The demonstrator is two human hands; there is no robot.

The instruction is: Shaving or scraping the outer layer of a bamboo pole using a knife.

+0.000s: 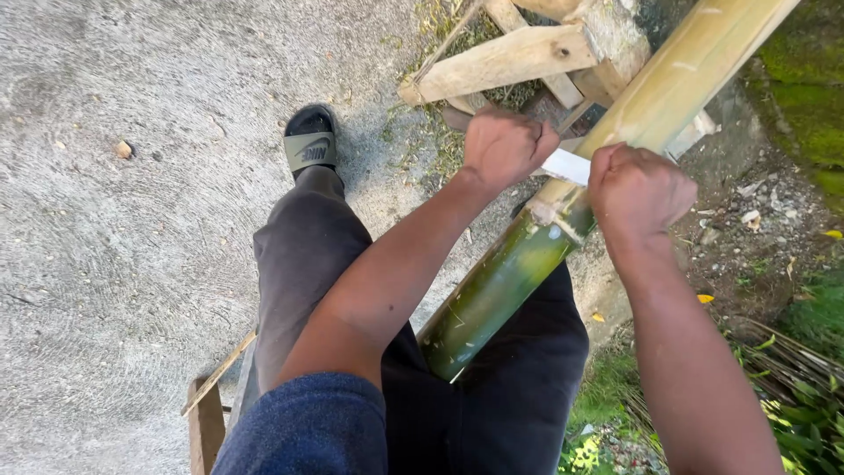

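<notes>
Concrete ground, a wooden frame, and a mossy verge

A green slide sandal [310, 141] rests on grey concrete [132, 220] by dark trousers [303, 255]. A rough wooden frame [514, 57] stands above grass clippings [440, 141]. Right, moss [804, 97], gravel [747, 211], yellow leaves [705, 298] and green plants [809, 396].

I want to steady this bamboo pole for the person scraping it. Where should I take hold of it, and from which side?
Probably grip the pale scraped upper stretch of the bamboo pole, beyond both hands, coming from the grassy right side. It is bare and round there, past the wooden stand. The left hand and right hand hold a blade across the middle.
</notes>
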